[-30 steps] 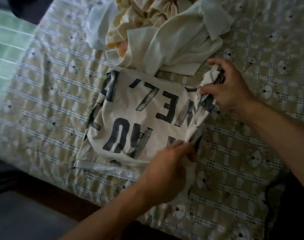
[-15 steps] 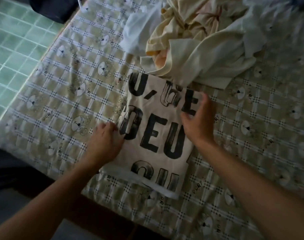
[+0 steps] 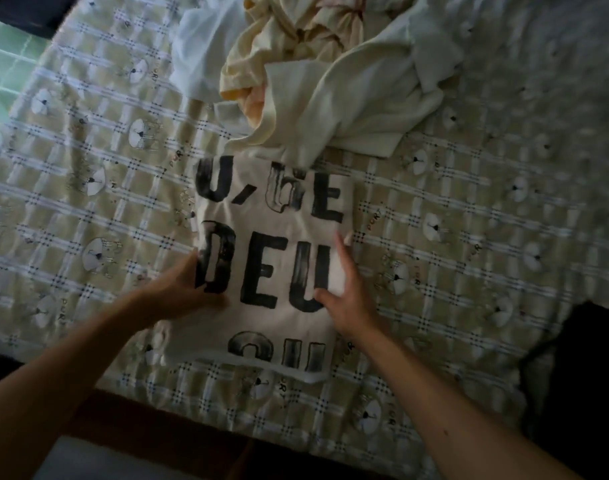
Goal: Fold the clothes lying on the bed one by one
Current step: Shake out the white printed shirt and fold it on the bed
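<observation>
Flanking shirt (image 3: 275,271) edges (bed (image 3: 469,271) beside): hands (image 3: 178,289).

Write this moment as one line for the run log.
left hand: flat on cream black-lettered shirt | right hand: flat on it | cream clothes pile: unfolded

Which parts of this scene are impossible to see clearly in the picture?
Head view only:
- Printed shirt: full lettering unreadable, folded under; top edge covered by the clothes pile.
- Left hand: fingertips hidden under the shirt's edge.
- Pile: number of garments unclear, tangled, cut by top edge.
- Dark object: too dim.
</observation>
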Motion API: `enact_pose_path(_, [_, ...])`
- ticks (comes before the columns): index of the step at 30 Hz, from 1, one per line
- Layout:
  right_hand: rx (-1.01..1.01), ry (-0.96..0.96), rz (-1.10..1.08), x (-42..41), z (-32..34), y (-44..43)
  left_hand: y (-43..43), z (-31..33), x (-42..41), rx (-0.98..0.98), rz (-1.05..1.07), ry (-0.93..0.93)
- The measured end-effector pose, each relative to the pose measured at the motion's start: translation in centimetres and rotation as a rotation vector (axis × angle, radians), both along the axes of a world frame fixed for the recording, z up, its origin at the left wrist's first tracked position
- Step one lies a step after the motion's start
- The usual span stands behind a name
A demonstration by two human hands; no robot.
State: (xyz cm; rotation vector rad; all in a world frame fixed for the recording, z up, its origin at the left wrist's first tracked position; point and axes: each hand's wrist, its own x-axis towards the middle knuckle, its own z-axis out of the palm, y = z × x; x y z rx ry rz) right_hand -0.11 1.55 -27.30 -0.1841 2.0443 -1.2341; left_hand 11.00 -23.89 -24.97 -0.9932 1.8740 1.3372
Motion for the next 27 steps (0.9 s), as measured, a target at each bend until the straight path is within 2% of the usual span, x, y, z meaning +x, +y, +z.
enact_pose_path(4, [0.034, -0.009, -0.086, -1.0, 1.4, 5.1, 5.8, 1.8, -0.2, 0.033, 0.058, 0.015])
enact_pose_path(7, [0.013, -0.03, -0.22, -1.9, 3.1, 10.5, 11.2, 3.0, -1.8, 0.134, 0.056, 0.053])
enact_pose_path(11, [0.02, 0.026, -0.389, -1.8, 4.6, 19.0, 19.0, 3.4, -4.8, 0.276, 0.004, 0.176])
enact_pose_path(14, [0.084, 0.093, -0.549, -0.1, 4.7, 25.6, 24.6, 2.5, -6.1, 0.363, 0.007, 0.192])
enact_pose_path(17, [0.121, 0.015, -0.669, 2.6, 3.6, 30.4, 29.0, 0.6, -5.9, 0.324, -0.049, 0.171])
enact_pose_path(19, [0.114, -0.077, -0.578, 4.3, 2.8, 32.0, 31.3, -0.1, -5.3, 0.226, -0.056, 0.162])
enact_pose_path(22, [0.074, -0.18, -0.305, 5.6, 2.6, 32.6, 32.9, 0.3, -4.1, 0.078, -0.028, 0.127])
enact_pose_path(24, [0.075, -0.229, -0.164, 5.6, 2.7, 32.5, 32.6, 0.6, -3.6, 0.049, -0.123, 0.108])
enact_pose_path(27, [-0.048, -0.438, -0.271, 5.1, 3.1, 33.4, 31.1, 1.0, -3.6, 0.12, -0.268, 0.055])
